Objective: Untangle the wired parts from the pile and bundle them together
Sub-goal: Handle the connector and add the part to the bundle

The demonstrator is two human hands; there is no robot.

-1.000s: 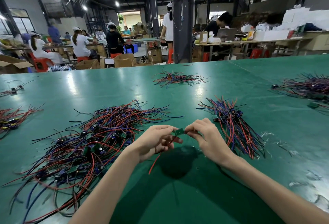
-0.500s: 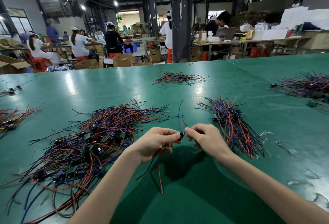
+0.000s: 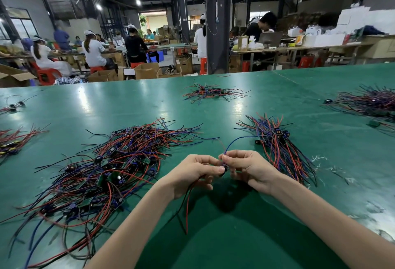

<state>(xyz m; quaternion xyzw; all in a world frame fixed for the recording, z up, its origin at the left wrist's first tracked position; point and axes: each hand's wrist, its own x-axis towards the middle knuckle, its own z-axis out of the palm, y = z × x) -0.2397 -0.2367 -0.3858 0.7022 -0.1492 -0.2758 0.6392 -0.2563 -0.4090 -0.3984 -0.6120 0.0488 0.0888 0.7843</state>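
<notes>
Here, two hands hold one wired part (image 3: 224, 167) over the table (image 3: 85, 106), between the pile (image 3: 106, 172) and the bundle (image 3: 277, 149).
Fingers (image 3: 219, 169) of the left hand (image 3: 192, 174) and the right hand (image 3: 250, 168) are clamped on it. Its leads run near-to-far, and the bundle lies just beside the right hand.

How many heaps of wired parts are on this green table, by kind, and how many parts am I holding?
Big tangled pile: 1
Aligned bundle: 1
Smaller heaps farther out: 4
Wired part pinched by left hand and right hand: 1
Total: 7
</notes>
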